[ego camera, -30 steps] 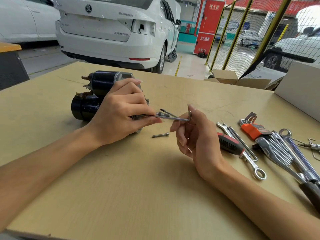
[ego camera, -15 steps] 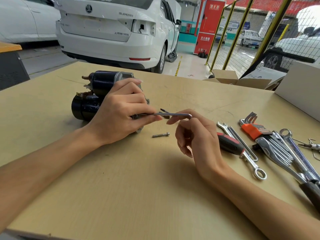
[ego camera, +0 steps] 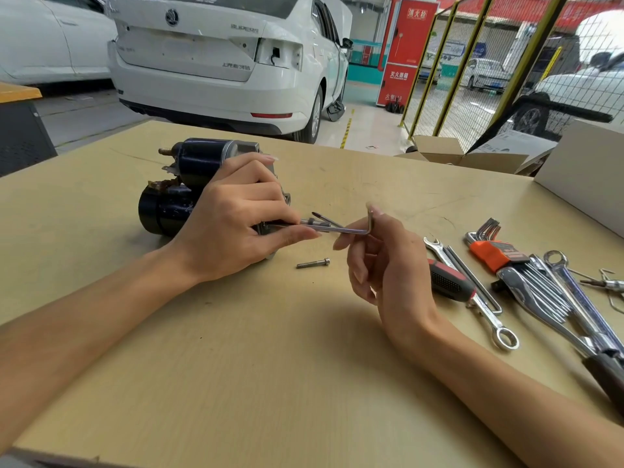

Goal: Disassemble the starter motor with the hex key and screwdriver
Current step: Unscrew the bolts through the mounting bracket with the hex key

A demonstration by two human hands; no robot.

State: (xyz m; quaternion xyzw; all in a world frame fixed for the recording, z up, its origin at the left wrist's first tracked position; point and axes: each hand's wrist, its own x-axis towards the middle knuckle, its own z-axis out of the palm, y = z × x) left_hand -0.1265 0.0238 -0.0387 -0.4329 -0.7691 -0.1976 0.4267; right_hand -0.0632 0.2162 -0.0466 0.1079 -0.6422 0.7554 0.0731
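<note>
While gripped (both hands): hex key.

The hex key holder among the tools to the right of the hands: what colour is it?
Orange, with a dark label: the hex key holder shows in the head view.

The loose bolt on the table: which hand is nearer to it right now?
Left, narrowly. The left hand steadies the motor just up-left of the bolt, its thumb above it. The right hand pinches the hex key, to the bolt's right.
</note>
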